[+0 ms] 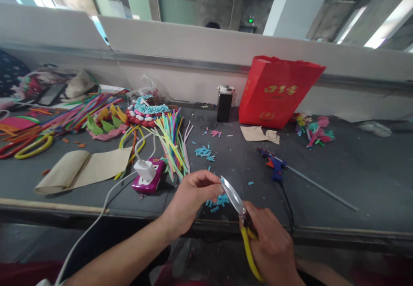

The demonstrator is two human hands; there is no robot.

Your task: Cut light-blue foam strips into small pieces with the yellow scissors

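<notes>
Clamped around the yellow plastic handles, the right hand (272,245) holds a pair of steel-bladed scissors (240,215), their blades pointing up and left toward the left hand (193,198). That hand has its fingertips pinched together right at the blade tips; whatever small piece sits between them is too small to make out. Both hands hover over the near edge of the dark grey worktable (338,178).

Just below the blades lies a small heap of light-blue cut snippets (219,202), with a second scatter of the same pieces (204,152) farther back. To the left sits a magenta power strip (150,180) with a white plug and cable in it, beside a fan of multicoloured pipe-cleaner strips (174,144). To the right lies a blue glue gun (274,165). Farther back stand a black bottle with a white cap (225,102) and a red paper gift bag (279,90) against the wall.
</notes>
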